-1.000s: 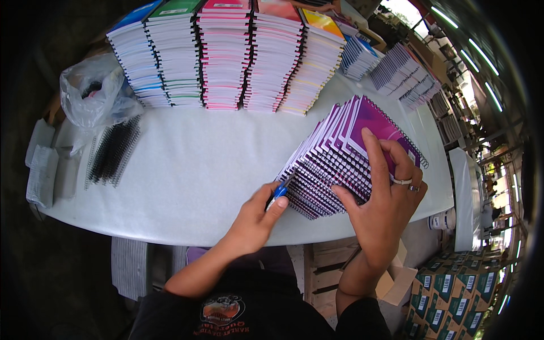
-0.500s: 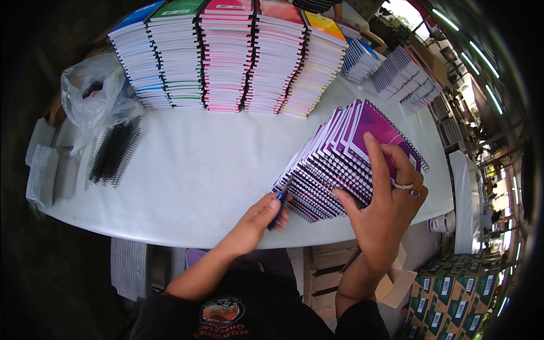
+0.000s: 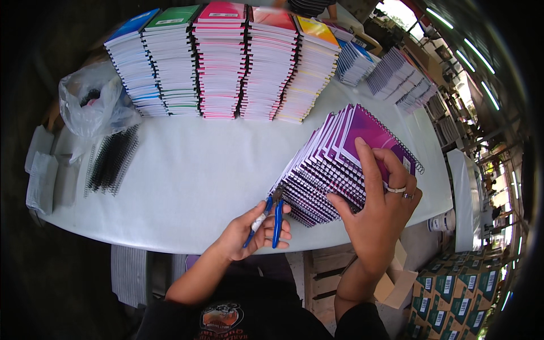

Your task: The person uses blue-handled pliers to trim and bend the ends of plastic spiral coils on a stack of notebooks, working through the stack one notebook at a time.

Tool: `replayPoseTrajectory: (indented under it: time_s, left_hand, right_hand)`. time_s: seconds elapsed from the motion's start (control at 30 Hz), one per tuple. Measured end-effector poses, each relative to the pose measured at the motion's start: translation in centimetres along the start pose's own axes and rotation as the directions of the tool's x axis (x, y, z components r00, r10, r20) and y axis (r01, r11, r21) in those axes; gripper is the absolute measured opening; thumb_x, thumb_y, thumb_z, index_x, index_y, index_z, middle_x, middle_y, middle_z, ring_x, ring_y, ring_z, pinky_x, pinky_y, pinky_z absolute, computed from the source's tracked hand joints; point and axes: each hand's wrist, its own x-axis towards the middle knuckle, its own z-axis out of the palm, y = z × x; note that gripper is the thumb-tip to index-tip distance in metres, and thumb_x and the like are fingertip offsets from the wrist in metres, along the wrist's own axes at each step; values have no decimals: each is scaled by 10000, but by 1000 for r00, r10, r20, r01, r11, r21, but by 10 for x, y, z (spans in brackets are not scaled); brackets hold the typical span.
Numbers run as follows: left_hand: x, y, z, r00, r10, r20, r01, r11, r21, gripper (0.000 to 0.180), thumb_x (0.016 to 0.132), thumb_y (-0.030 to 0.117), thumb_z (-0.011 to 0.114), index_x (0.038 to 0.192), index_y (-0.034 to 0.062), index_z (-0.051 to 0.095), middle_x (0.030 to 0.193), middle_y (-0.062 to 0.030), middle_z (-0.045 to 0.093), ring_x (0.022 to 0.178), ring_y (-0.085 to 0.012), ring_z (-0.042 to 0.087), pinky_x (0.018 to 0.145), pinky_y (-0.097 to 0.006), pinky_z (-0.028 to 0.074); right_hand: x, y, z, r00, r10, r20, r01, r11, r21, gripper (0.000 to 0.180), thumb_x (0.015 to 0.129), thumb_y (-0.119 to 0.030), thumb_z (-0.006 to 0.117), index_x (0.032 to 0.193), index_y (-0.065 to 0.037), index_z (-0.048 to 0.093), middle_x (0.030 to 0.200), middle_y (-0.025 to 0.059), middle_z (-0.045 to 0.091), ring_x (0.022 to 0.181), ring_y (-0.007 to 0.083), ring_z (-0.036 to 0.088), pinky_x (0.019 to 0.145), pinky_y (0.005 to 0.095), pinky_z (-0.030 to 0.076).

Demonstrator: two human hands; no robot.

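Head view: Purple notebooks (image 3: 322, 182) sit coil-bound, my right hand (image 3: 374, 211) spread on them, left hand (image 3: 241, 235) loosely gripping pliers (image 3: 277, 225) alongside; coils (image 3: 112, 161) leftward look unused.

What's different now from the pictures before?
The left hand has moved the blue-handled pliers toward the person and a little left, and the handles have spread apart. Nothing was let go. The right hand stayed on the purple notebooks, and the tall colourful stacks stayed put.
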Motion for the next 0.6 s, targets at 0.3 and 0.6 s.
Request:
replayPoseTrajectory:
  time_s: [0.3, 0.6]
  left_hand:
    - [0, -2, 33, 757, 620, -205, 290, -37, 956, 475, 992, 441, 321, 1213, 55, 488, 1048, -135, 599, 925, -281, 622, 759, -473, 479]
    - [-5, 5, 11, 978, -35, -205, 64, 988, 139, 450, 990, 416, 357, 1235, 57, 475, 1003, -121, 597, 912, -267, 607, 783, -442, 470]
  right_hand:
    - [0, 0, 2, 1000, -7, -7, 7, 1000, -9, 838, 484, -284, 852, 1264, -264, 547, 1158, -63, 485, 970, 193, 442, 831, 377, 324]
    - [-1, 2, 4, 999, -14, -32, 14, 1000, -9, 853, 466, -285, 857, 1261, -271, 548, 1148, -64, 486, 957, 187, 442, 818, 374, 323]
